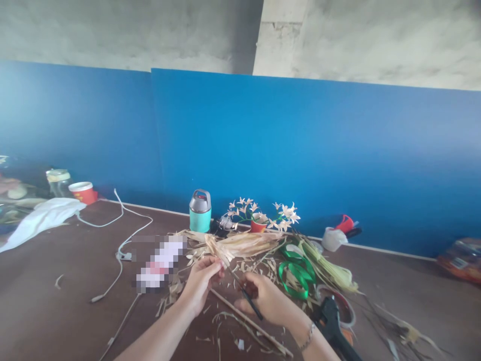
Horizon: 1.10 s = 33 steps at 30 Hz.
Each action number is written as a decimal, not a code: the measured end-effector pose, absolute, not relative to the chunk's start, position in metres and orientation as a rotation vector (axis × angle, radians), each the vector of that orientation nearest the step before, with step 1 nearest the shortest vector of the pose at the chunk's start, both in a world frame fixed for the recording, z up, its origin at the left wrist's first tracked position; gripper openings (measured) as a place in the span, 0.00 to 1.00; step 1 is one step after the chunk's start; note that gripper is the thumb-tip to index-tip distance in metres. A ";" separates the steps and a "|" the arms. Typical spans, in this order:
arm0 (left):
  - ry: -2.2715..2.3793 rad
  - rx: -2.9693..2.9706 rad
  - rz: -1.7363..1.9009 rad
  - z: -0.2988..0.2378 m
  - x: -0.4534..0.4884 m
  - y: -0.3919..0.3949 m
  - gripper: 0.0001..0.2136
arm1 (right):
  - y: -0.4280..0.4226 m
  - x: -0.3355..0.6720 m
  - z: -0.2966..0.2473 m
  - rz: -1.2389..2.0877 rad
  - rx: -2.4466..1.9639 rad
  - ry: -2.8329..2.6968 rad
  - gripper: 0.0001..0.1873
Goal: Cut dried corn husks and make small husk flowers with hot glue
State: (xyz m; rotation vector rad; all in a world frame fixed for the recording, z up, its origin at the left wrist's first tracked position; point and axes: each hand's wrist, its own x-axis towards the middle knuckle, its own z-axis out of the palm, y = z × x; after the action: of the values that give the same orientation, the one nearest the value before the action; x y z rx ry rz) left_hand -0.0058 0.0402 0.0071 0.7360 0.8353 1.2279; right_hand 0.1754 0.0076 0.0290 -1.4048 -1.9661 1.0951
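My left hand [206, 281] pinches a pale dried husk strip [217, 249] between thumb and fingertips, above the table. In my right hand [266, 298] lies a slim dark tool [251, 303] with a thin tip; its exact kind is not plain. The tool's tip reaches up to the husk at my left fingertips. Behind both hands spreads a pile of dried husks [251, 244], with cut scraps around it. A thin stick [248, 321] rests on the table below my hands. Green ribbon [295, 278] loops just beyond my right hand.
A black glue gun [332, 323] and a tape roll [349, 306] sit beside my right forearm. At the back stand a teal flask [200, 215] and husk flowers [287, 215] in a red pot [258, 225]. A white cable [120, 255] crosses the left side.
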 end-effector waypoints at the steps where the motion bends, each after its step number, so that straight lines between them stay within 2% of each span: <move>1: 0.828 0.731 1.216 0.007 -0.006 0.040 0.08 | 0.007 0.175 0.030 1.073 -1.413 -1.972 0.10; 13: 0.861 0.771 1.166 0.008 -0.007 0.042 0.08 | 0.003 0.172 0.037 0.892 -1.418 -2.018 0.04; 33: 0.843 0.754 1.143 0.007 -0.008 0.043 0.07 | 0.004 0.176 0.037 0.903 -1.419 -2.031 0.05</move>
State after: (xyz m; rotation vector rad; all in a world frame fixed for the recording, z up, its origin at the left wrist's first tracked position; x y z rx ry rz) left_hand -0.0078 0.0430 0.0071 0.7540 0.8426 1.1433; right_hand 0.1762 0.0038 0.0370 -1.4193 -2.0310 0.9029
